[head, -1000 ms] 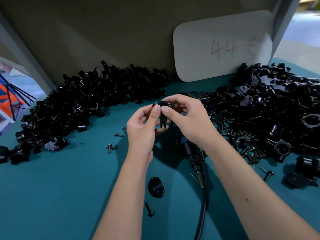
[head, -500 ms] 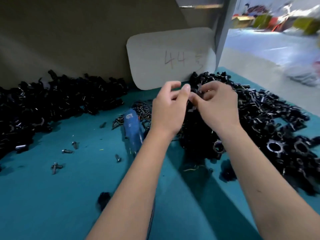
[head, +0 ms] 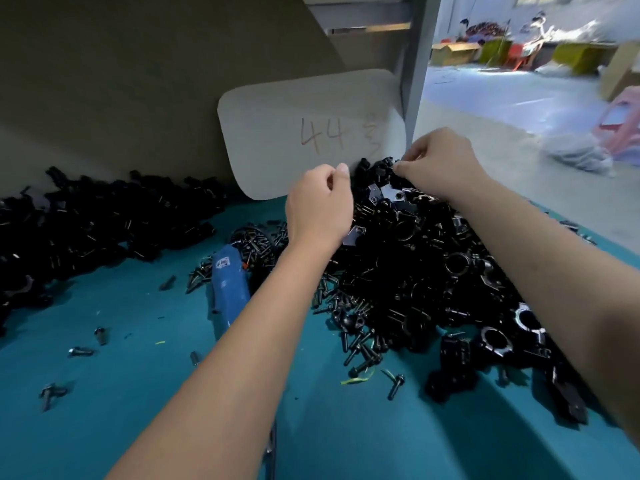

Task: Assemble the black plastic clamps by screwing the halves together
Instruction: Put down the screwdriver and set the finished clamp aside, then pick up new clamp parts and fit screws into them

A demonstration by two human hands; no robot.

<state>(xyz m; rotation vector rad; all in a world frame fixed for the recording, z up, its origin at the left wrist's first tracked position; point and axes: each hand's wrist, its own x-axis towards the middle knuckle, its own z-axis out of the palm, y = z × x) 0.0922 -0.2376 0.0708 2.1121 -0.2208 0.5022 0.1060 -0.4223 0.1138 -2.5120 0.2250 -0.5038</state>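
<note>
- 2 bare hands reach forward over a teal surface [head: 104, 410] seen from a head camera, and black parts lie in heaps on both sides.
- Far left, a long heap of black clamp pieces [head: 104, 223] runs along the back wall, well apart from both hands.
- Left of centre, a blue power screwdriver [head: 228, 282] lies on the surface with its long axis running toward and away from the viewer, beside the left forearm and touched by neither hand.
- A scatter of black screws [head: 360, 344] lies between the screwdriver and the right-hand heap.
- The left hand [head: 320, 206] hangs at the near-left edge of the right-hand heap with fingers curled inward; whether it holds anything cannot be told, since the palm faces away.
- A white card marked 44 [head: 311, 133] leans against the wall behind the hands.
- The right-hand pile of clamp halves [head: 433, 271] lies directly below and ahead of both hands.
- The right hand [head: 440, 161] is farther forward, at the top back of that pile, its thumb and forefinger pinched together at a small dark piece; the piece itself is too small to identify.
- Judged from this, the next half would come from the pile's crest, and the right hand is nearer to it.
</note>
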